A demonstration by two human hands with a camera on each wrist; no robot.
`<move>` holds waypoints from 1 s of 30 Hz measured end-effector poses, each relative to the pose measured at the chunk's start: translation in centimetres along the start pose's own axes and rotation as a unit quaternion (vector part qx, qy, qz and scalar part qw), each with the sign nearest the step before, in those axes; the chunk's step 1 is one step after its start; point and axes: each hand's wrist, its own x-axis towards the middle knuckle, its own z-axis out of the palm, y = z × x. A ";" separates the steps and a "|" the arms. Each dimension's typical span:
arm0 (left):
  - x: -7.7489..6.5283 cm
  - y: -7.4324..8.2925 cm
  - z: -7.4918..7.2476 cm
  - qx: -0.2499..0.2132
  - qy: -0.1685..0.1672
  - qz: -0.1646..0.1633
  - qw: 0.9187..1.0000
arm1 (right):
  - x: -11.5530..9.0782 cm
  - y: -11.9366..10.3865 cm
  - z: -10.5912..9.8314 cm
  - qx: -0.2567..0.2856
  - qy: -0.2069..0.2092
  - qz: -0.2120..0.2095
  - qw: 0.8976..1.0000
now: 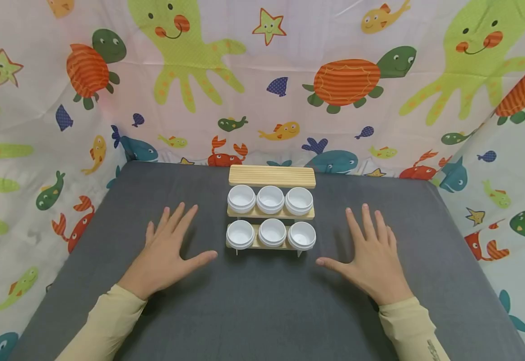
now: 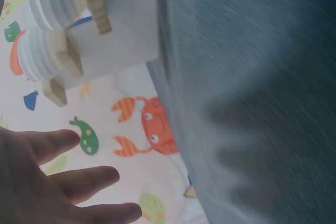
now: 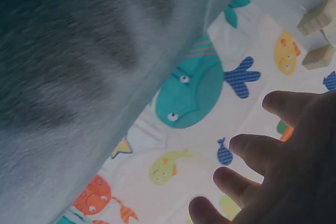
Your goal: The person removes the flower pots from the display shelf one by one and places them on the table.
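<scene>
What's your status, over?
Left hand, right hand: fingers spread, holding nothing. Six round white containers on pale, wood-shelved three-tier stand. No obstruction visible.

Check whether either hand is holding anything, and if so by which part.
Nothing is held: the left hand and right hand are both open, fingers spread, apart from the white cups on the tiered rack.

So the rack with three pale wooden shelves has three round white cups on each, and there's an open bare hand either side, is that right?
Not quite: in the head view, the rectangular pale wooden top shelf holds no cups; only the two lower shelves hold three round white cups each. The left hand and right hand are open either side.
</scene>
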 end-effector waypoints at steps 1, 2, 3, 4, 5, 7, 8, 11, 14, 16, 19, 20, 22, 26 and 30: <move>0.1 0.2 0.0 -0.014 0.002 0.004 1.000 | 0.1 -0.2 -0.1 0.004 -0.001 -0.002 1.000; 0.3 0.5 0.1 -0.027 0.005 0.007 1.000 | 0.2 -0.4 -0.2 0.006 -0.001 -0.005 1.000; 0.4 0.7 0.1 -0.039 0.007 0.010 0.999 | 0.4 -0.6 -0.2 0.008 0.000 -0.008 1.000; 0.6 0.9 0.1 -0.051 0.009 0.013 0.999 | 0.5 -0.9 -0.2 0.009 0.001 -0.011 1.000; 0.7 1.2 0.1 -0.065 0.011 0.017 0.998 | 0.6 -1.1 -0.3 0.009 0.001 -0.013 1.000; 1.0 1.6 0.0 -0.087 0.014 0.022 0.996 | 0.9 -1.5 -0.3 0.012 0.002 -0.017 1.000; 1.2 1.8 0.0 -0.095 0.016 0.026 0.995 | 1.0 -1.7 -0.4 0.013 0.003 -0.018 1.000; 1.9 2.2 -0.1 -0.127 0.020 0.034 0.991 | 1.4 -2.3 -0.6 0.019 0.004 -0.022 1.000; 2.6 2.6 0.0 -0.171 0.024 0.037 0.984 | 1.8 -2.8 -0.8 0.028 0.004 -0.028 0.999; 3.2 2.8 0.1 -0.208 0.027 0.038 0.977 | 2.0 -3.2 -1.0 0.037 0.005 -0.033 0.999; 4.0 3.0 0.5 -0.275 0.022 0.030 0.961 | 2.4 -3.9 -1.4 0.050 0.012 -0.042 0.998; 4.3 3.0 0.7 -0.298 0.017 0.026 0.954 | 2.5 -4.1 -1.5 0.053 0.015 -0.044 0.997; 4.8 3.2 1.1 -0.340 0.003 0.013 0.940 | 2.8 -4.7 -1.7 0.061 0.022 -0.046 0.997; 5.6 3.3 1.8 -0.411 -0.031 -0.013 0.911 | 3.3 -5.9 -2.1 0.081 0.042 -0.047 0.995; 6.4 3.4 2.4 -0.448 -0.064 -0.029 0.891 | 3.7 -6.8 -2.2 0.102 0.072 -0.047 0.991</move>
